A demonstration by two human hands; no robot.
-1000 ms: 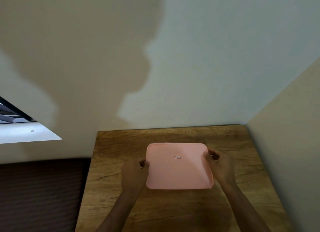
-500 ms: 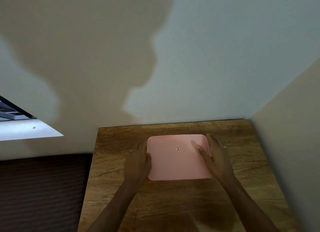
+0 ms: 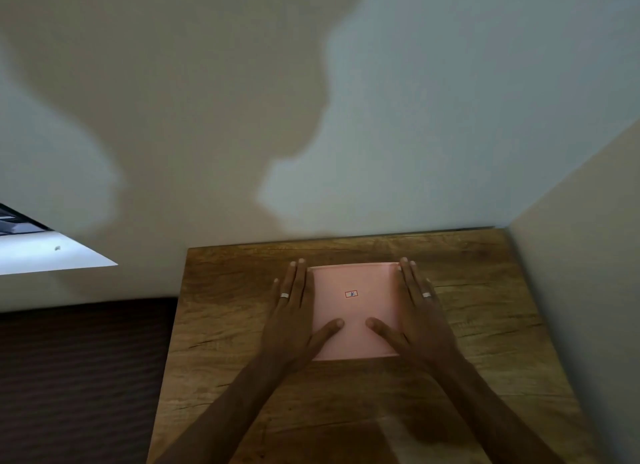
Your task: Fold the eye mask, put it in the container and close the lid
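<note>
A pink lid (image 3: 353,311) with a small red-edged sticker lies flat over the container on the wooden table (image 3: 485,325). My left hand (image 3: 294,318) rests flat along the lid's left edge, fingers stretched out, thumb on the lid's top. My right hand (image 3: 415,314) lies flat along the right edge in the same way, thumb on the lid. Each hand wears a ring. The container under the lid and the eye mask are hidden.
The table stands in a corner, with a pale wall behind it and another wall (image 3: 588,256) close on the right. A dark ribbed surface (image 3: 79,377) lies lower to the left of the table. A white ledge (image 3: 41,256) shows at far left.
My hands have left the lid's side edges, where the fingers pinched it, and now lie flat with palms down on its left and right sides. The view has tilted slightly.
</note>
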